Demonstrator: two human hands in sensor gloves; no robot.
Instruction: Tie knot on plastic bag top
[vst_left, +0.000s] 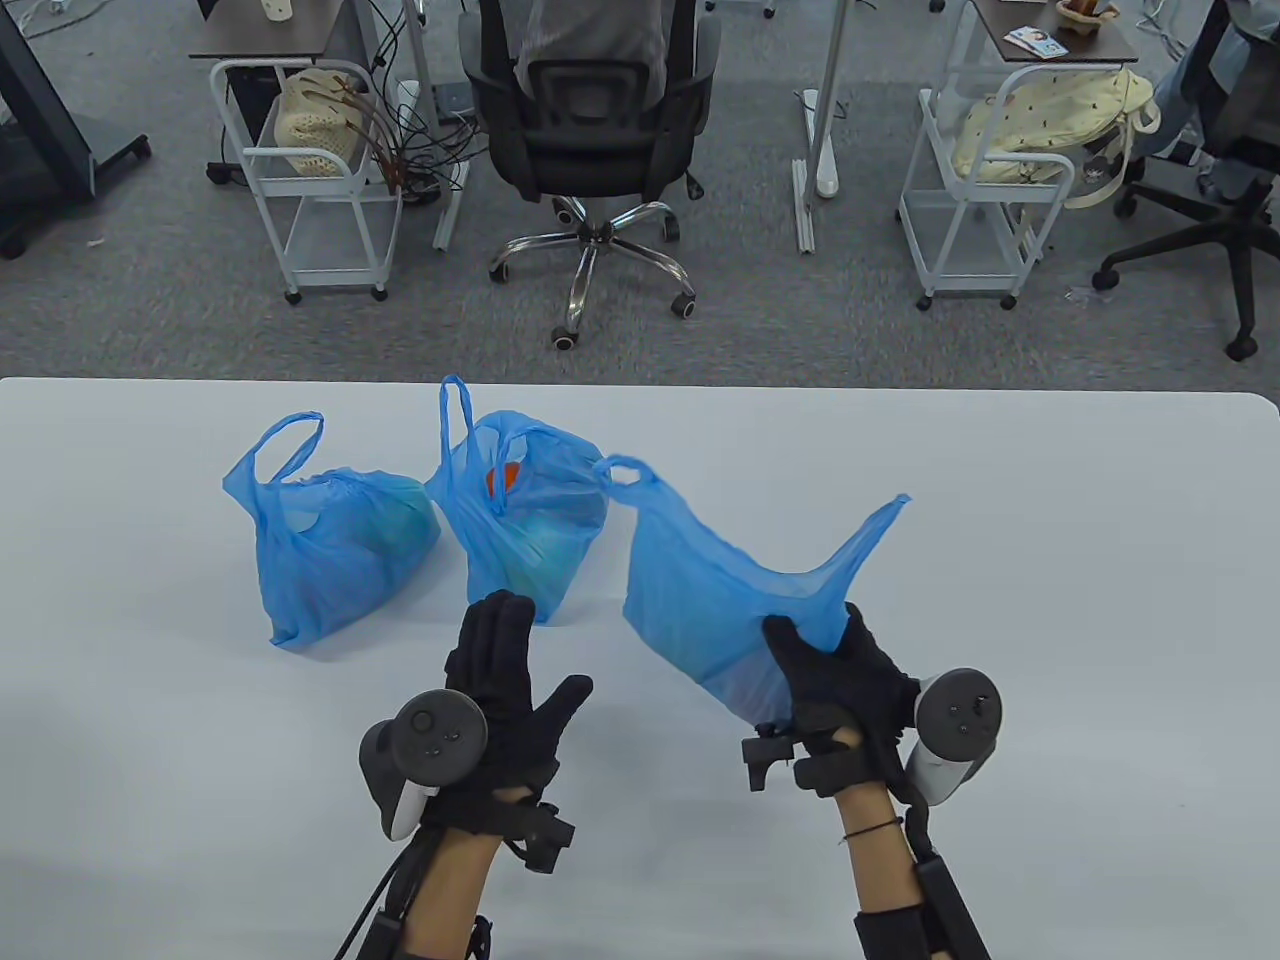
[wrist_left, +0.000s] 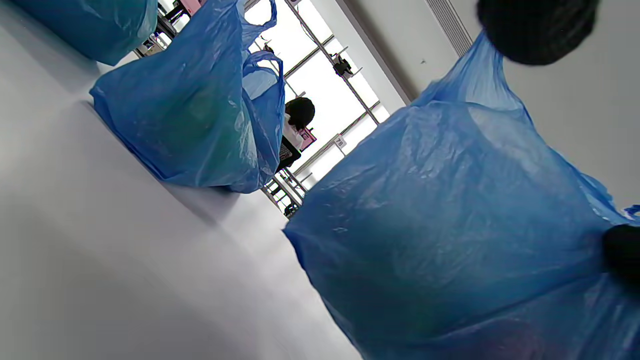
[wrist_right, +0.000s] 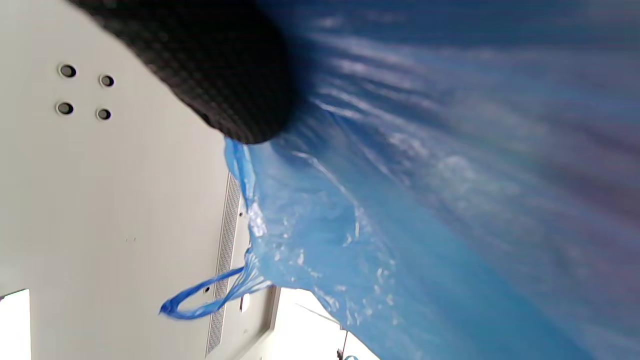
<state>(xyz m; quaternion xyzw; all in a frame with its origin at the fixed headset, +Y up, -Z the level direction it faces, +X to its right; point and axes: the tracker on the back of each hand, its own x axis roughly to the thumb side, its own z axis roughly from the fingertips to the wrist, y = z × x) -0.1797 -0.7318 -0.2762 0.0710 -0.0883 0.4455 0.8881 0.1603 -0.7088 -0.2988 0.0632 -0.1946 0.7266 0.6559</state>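
Three blue plastic bags are on the white table (vst_left: 1050, 520). My right hand (vst_left: 835, 680) grips the near rim of the right bag (vst_left: 700, 590) and holds it up; its two handles (vst_left: 625, 472) stick out left and right. The same bag fills the left wrist view (wrist_left: 450, 225) and the right wrist view (wrist_right: 425, 200), where a gloved finger (wrist_right: 215, 75) presses on the plastic. My left hand (vst_left: 505, 680) is open, fingers spread, just left of that bag and in front of the middle bag (vst_left: 520, 520), touching neither.
The left bag (vst_left: 335, 545) and the middle bag stand untied with handles up and things inside. The table's far edge lies behind them. An office chair (vst_left: 590, 130) and two white carts (vst_left: 310, 180) stand on the floor beyond.
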